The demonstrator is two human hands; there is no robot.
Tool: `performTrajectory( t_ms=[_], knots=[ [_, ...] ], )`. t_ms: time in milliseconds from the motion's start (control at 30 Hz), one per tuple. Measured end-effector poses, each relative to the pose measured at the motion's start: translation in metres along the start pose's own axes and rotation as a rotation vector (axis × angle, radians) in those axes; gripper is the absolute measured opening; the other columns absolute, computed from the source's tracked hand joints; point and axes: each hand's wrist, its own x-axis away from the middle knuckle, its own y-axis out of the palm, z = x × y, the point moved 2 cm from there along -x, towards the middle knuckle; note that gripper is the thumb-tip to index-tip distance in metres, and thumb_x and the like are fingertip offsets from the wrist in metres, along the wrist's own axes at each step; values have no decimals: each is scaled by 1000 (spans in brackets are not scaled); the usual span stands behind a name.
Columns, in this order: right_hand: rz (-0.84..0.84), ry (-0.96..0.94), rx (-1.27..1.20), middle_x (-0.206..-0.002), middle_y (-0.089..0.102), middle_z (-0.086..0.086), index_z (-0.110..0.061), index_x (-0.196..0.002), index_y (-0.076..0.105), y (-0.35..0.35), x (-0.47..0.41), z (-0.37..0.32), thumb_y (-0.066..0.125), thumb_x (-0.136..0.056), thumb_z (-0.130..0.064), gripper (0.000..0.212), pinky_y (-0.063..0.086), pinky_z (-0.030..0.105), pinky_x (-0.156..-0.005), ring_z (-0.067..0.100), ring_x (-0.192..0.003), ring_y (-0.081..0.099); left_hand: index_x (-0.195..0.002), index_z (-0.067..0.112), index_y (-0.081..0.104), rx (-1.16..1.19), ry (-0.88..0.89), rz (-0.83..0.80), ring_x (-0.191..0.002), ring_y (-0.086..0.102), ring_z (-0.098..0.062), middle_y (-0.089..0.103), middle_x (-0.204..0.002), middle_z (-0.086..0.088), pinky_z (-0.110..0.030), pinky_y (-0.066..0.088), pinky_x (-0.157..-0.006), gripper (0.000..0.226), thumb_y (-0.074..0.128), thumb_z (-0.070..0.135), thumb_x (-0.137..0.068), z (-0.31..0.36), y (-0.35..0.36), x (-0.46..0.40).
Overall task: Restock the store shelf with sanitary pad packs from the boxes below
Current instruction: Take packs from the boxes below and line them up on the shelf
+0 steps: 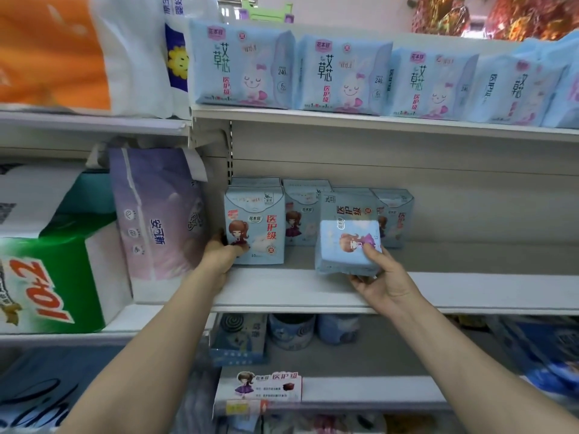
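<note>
So the shelf [470, 289] has a row of blue pad packs [393, 217] at the back. Left hand [219, 255] grips the leftmost pack [255, 227] standing on it, right hand [383, 283] holds another pack [346, 247] tilted just above the shelf.

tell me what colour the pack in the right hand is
Light blue, with a cartoon girl in a purple dress printed on the pack; seen in the head view.

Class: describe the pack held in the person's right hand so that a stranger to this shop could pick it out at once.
Find the middle cream metal shelf with upright pale blue cartoon-girl pad packs. At its front edge, the right hand grips a soft pale blue plastic pack. Unlike its standing neighbours, it is tilted, lifted off the shelf, its girl picture sideways.
</note>
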Motion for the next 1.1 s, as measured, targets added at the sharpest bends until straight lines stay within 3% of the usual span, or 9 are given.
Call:
performTrajectory(
  t_ms=[100,233,333,433,533,667,833,967,1100],
  knots=[
    [-2,2,-19,-96,74,5,-23,-109,66,4,6,0,73,-71,-13,39,55,36,-69,23,-95,65,-130,6,55,-20,70,10,-93,69,-23,69,-119,-13,-26,53,-68,51,77,5,-83,4,3,9],
    [-2,3,-30,-99,74,6,-21,-115,64,7,13,2,74,-73,-13,44,56,36,-70,24,-97,65,-129,20,51,-98,251,88,-111,64,-20,65,-124,0,-38,53,-96,61,84,27,-78,12,6,23],
    [-21,0,-22,-103,73,6,-21,-116,64,9,18,4,74,-73,-14,45,56,36,-74,24,-98,65,-124,27,48,-172,349,164,-122,56,-21,58,-132,0,-43,46,-105,61,79,49,-76,22,13,42],
    [-51,-13,-6,-100,74,4,-22,-115,65,11,23,6,73,-73,-15,44,55,37,-77,23,-95,66,-142,22,45,-175,420,134,-128,45,-14,48,-141,6,-37,39,-108,67,73,47,-86,34,28,64],
    [-75,-13,2,-99,75,4,-23,-115,65,13,28,8,73,-73,-15,43,56,37,-78,23,-95,65,-147,20,45,-102,344,-20,-132,46,-13,49,-146,4,-34,40,-108,68,69,47,-89,38,47,84],
    [-80,-20,25,-100,74,4,-24,-115,64,17,33,11,74,-74,-17,43,56,35,-74,23,-95,64,-135,19,55,-21,-3,-349,-118,62,-19,64,-131,-2,-44,53,-99,80,73,66,-72,32,68,101],
    [-75,-39,102,-112,72,5,-24,-125,62,17,39,9,76,-72,-18,55,53,39,-82,26,-103,64,-138,12,51,42,-45,-445,-110,68,-19,70,-120,-3,-40,58,-90,70,81,37,-80,25,78,111],
    [-110,-22,122,-106,76,3,-24,-122,66,18,46,0,73,-82,-22,41,51,41,-88,23,-99,66,-142,9,48,103,-29,-472,-109,69,-20,68,-125,-4,-38,60,-84,80,85,27,-73,23,78,111],
    [-101,14,78,-121,71,12,-17,-120,70,21,49,-8,66,-89,-46,42,44,49,-105,28,-107,66,-144,12,47,115,45,-497,-113,68,-20,67,-127,-4,-44,56,-96,84,87,19,-70,25,78,112]
  ],
)
